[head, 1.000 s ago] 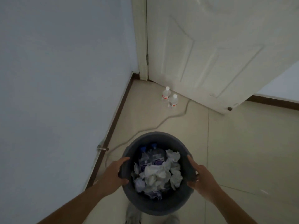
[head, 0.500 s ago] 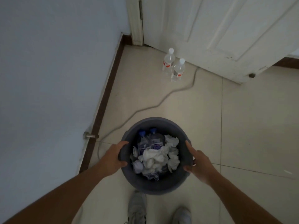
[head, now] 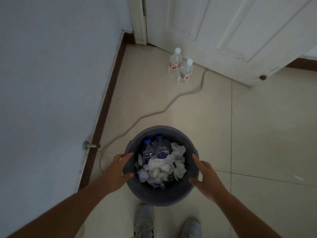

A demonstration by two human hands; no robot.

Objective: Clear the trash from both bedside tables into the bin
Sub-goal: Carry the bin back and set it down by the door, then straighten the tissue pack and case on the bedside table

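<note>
— Where two grey shoes (head: 144, 219) stand on pale floor tiles (head: 257, 134), what is held?
— A dark bin (head: 161, 194) of crumpled tissues (head: 159, 167) and bottles (head: 155, 150) is gripped at its rim by the left hand (head: 118, 170) and right hand (head: 205, 176).
— And beyond?
— A cable (head: 151, 114) is trailed past two water bottles (head: 180, 67) to a white door (head: 223, 31); a doorstop (head: 91, 145) is fixed to the left wall (head: 51, 66).

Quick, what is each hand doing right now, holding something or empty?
Left hand: grips the left rim of the grey bin, thumb inside.
Right hand: holds the bin's right rim, fingers along its outside.
</note>
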